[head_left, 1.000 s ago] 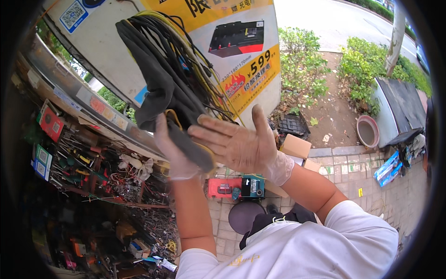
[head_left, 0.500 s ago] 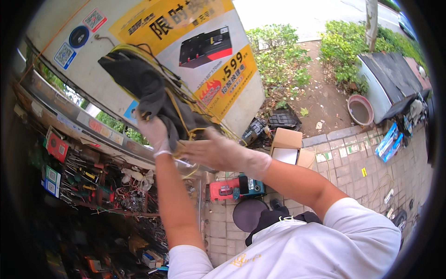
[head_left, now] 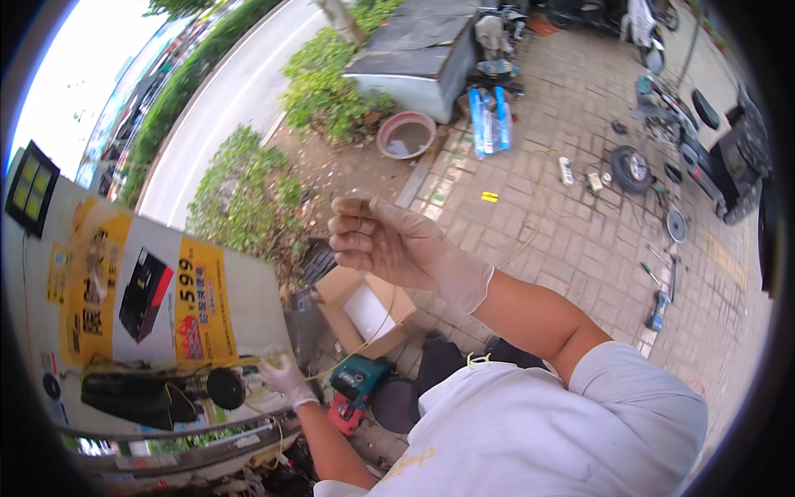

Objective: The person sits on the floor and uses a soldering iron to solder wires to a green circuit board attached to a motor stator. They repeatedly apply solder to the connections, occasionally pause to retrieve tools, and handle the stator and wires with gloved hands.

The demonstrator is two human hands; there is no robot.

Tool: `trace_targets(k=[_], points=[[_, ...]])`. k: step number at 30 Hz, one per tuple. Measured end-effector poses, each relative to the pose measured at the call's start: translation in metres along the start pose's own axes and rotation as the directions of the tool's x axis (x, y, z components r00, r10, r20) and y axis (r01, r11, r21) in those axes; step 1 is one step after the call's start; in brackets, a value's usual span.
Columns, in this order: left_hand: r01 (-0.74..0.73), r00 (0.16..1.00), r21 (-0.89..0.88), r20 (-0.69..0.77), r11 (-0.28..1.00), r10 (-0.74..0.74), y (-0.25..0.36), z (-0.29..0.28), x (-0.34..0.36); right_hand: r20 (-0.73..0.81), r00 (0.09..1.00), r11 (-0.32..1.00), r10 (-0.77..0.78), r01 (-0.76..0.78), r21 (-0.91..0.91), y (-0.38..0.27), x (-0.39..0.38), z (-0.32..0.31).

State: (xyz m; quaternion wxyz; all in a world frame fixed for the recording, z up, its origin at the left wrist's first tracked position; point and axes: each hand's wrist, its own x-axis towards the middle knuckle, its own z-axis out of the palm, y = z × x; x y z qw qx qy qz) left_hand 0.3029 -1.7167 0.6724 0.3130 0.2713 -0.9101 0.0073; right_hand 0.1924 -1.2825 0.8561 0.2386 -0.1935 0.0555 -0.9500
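Both my hands wear thin whitish gloves. My left hand (head_left: 284, 378) is low at the left, by the sign panel, its fingers closed around a thin yellow cable (head_left: 333, 367). From there the cable curves up toward my right hand (head_left: 389, 244), raised in the middle. That hand's fingers are curled in, and the cable disappears behind it; the grip itself is partly hidden. Beside my left hand, a black round piece (head_left: 225, 388) and a dark cloth-like bundle (head_left: 124, 399) hang against the panel.
Below my right hand are an open cardboard box (head_left: 397, 317) and a teal power tool case (head_left: 358, 377). A round basin (head_left: 407, 137) stands near the bushes. Blue-and-white packages (head_left: 490, 123), a wheel (head_left: 631, 169) and a scooter (head_left: 729, 161) are on the paving.
My view has swung right. My right hand has moved away from the hanging bundle, out over the box; my left hand has left the dark cloth and is at the yellow cable.
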Motion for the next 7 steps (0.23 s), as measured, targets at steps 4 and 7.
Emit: trace_targets(k=[4, 7], points=[[-0.088, 0.634, -0.324, 0.711, 0.942, 0.304, 0.093, 0.093, -0.140, -0.159, 0.869, 0.817, -0.469, 0.358, -0.452, -0.141, -0.111, 0.037], [-0.126, 0.074, -0.433, 0.893, 0.893, 0.444, 0.118, 0.156, -0.199, 0.060, 0.358, 0.151, -0.932, 0.534, -0.832, -0.230, -0.215, 0.088]])
